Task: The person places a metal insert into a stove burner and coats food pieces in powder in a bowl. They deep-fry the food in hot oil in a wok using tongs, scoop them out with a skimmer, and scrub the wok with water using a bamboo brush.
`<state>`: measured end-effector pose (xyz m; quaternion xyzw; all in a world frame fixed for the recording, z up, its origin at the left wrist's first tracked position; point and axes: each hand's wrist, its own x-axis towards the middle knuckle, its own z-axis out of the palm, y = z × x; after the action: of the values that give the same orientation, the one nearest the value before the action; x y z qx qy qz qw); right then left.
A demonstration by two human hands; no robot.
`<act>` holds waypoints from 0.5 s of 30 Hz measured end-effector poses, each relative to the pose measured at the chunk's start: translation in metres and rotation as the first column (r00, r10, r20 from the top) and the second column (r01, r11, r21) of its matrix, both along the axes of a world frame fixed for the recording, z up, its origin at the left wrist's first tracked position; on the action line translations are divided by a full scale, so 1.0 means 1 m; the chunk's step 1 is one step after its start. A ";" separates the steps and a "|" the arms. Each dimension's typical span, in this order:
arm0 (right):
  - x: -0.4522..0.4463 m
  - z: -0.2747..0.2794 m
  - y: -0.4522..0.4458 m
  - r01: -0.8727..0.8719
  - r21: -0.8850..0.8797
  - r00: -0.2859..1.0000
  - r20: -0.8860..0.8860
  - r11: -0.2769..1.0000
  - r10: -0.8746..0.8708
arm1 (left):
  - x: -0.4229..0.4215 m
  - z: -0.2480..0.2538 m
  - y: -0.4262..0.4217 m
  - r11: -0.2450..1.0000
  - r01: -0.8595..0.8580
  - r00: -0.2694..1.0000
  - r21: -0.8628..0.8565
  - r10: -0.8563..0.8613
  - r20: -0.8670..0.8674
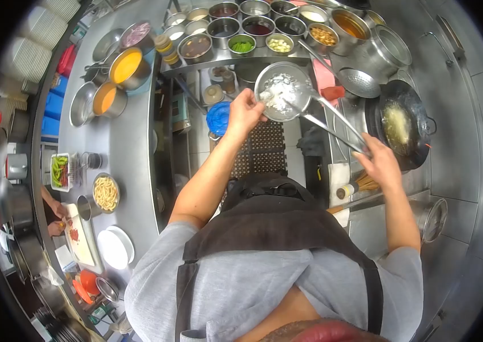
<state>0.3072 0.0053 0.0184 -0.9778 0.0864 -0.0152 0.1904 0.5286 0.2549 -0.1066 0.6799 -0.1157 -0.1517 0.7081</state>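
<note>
My left hand [246,113] is closed, its fingers pinching the left rim of a round metal bowl [264,85]. White powdery, clumped food [281,94] lies in the bowl. My right hand [379,161] is closed around the ends of two long metal arms that look like tongs [333,134]. One arm reaches into the white food; the other meets the bowl's right edge, and I cannot tell whether it goes inside. The bowl is held up in front of my apron, above the floor gap between the counters.
A dark wok [418,108] with pale yellow contents sits on the right, near a perforated skimmer [359,82]. Several ingredient pots line the back shelf [207,64]. On the left counter [130,188] stand orange-filled pots [126,67] and white plates [115,248]. Another person's hands [56,216] work at a cutting board [83,253].
</note>
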 end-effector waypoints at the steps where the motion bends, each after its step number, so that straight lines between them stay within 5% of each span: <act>1: 0.008 -0.009 0.008 -0.059 -0.015 0.998 -0.033 0.998 0.058 | -0.002 0.006 0.006 1.000 0.010 1.000 0.028 -0.010 0.023; 4: 0.030 -0.021 0.032 -0.169 -0.127 0.986 -0.023 0.978 0.167 | -0.004 0.004 0.029 0.996 0.011 0.999 0.087 -0.014 0.030; 11: 0.046 -0.010 0.058 -0.224 -0.018 0.973 0.048 0.974 0.225 | -0.004 -0.010 0.088 0.994 -0.102 0.995 0.024 0.103 -0.006; 15: 0.057 -0.018 0.072 -0.234 -0.114 0.972 -0.065 0.966 0.228 | -0.009 -0.002 0.109 0.990 -0.135 0.990 0.039 0.136 -0.025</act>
<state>0.3642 0.0772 0.0004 -0.9909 -0.0244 0.0270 0.1292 0.5194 0.3635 -0.1082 0.6972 -0.0565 -0.1146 0.7054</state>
